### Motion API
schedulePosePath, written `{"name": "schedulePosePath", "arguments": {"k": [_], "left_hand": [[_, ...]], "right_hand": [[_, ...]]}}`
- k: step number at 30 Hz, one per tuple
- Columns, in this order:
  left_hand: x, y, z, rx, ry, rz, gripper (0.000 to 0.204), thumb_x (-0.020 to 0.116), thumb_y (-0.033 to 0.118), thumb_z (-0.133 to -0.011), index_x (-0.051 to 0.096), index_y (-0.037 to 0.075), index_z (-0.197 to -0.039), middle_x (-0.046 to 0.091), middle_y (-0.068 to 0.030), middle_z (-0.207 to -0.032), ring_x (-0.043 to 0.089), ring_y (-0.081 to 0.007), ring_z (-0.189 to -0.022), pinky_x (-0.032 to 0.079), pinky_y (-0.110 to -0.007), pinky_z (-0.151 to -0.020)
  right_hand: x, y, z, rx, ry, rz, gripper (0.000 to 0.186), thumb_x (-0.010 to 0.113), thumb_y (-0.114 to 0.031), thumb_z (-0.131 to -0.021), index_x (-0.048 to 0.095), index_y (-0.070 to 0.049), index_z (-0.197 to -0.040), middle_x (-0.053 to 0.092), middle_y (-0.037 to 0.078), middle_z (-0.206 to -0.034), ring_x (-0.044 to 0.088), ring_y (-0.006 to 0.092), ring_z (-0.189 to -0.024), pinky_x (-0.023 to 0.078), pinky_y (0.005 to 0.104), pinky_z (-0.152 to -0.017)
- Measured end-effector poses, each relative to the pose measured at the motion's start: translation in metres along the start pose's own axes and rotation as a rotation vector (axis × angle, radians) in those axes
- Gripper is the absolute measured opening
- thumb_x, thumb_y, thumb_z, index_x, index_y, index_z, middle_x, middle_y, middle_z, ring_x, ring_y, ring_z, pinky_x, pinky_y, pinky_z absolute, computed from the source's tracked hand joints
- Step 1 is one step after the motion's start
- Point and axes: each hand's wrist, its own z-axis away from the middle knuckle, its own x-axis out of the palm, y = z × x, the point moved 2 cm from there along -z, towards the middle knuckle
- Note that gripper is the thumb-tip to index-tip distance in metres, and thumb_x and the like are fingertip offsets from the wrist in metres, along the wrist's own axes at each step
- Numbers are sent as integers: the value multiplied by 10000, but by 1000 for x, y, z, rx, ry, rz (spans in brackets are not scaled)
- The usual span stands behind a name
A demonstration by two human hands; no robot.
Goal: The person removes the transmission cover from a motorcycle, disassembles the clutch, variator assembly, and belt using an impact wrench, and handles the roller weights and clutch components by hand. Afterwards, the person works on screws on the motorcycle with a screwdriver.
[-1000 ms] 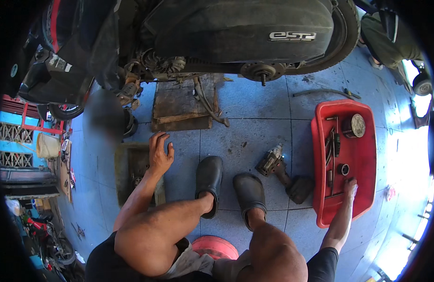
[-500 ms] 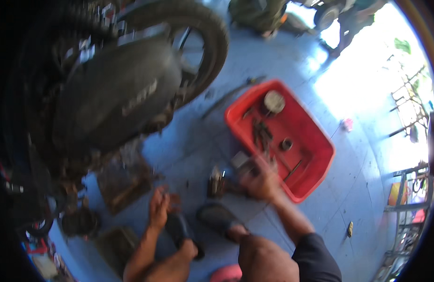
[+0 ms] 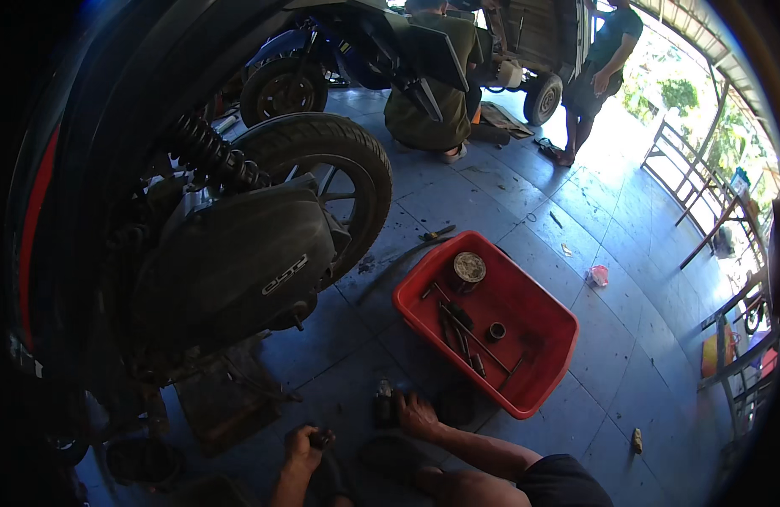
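Below-left of the red tub (image 3: 538, 334), the right hand (image 3: 418, 417) lies palm-down, fingers over the power tool (image 3: 384, 407); how tightly they close I cannot tell. Farther left of the tub, the left hand (image 3: 303, 448) has its fingers curled round a small dark piece (image 3: 324, 438).

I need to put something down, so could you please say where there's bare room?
Floor right of the red tub, between it, the pink wrapper and the yellowish scrap, looks free, as does the tub's right end beyond the ring. It is crowded in the tub's left half, with tools and can, and at the drill by the right hand.
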Motion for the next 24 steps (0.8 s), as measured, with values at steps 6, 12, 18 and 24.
{"name": "schedulePosePath", "arguments": {"k": [6, 12, 18, 24], "left_hand": [[7, 4, -3, -35, 15, 74, 126, 522, 93, -898, 516, -29, -928, 562, -181, -872, 616, -351, -727, 585, -462, -696], [-2, 17, -17, 133, 84, 42, 164, 534, 132, -913, 517, -14, -986, 560, -185, -905, 639, -351, -808, 583, -459, -753], [22, 30, -13, 70, -29, 99, 164, 556, 149, -902, 527, 25, -1005, 585, -170, -917, 650, -343, -838, 565, -471, -733], [62, 30, 42, 157, -197, 21, 165, 579, 130, -884, 525, 34, -1007, 593, -157, -892, 651, -332, -822, 561, -451, -722]], "right_hand": [[9, 17, -14, 99, -216, -170, 536, 614, -180, -759, 434, 28, -1219, 623, 265, -851, 639, 425, -713, 526, 503, -618], [-70, -29, -7, -89, -267, -364, 605, 677, -271, -741, 437, 9, -1221, 607, 246, -1026, 630, 392, -922, 523, 451, -754], [-106, -87, -9, -361, -366, -562, 530, 639, -202, -762, 445, 2, -1211, 575, 260, -1118, 607, 405, -976, 506, 469, -786], [-102, -98, -3, -350, -375, -659, 474, 609, -178, -772, 448, -15, -1187, 647, 222, -926, 637, 417, -820, 510, 485, -675]]}}
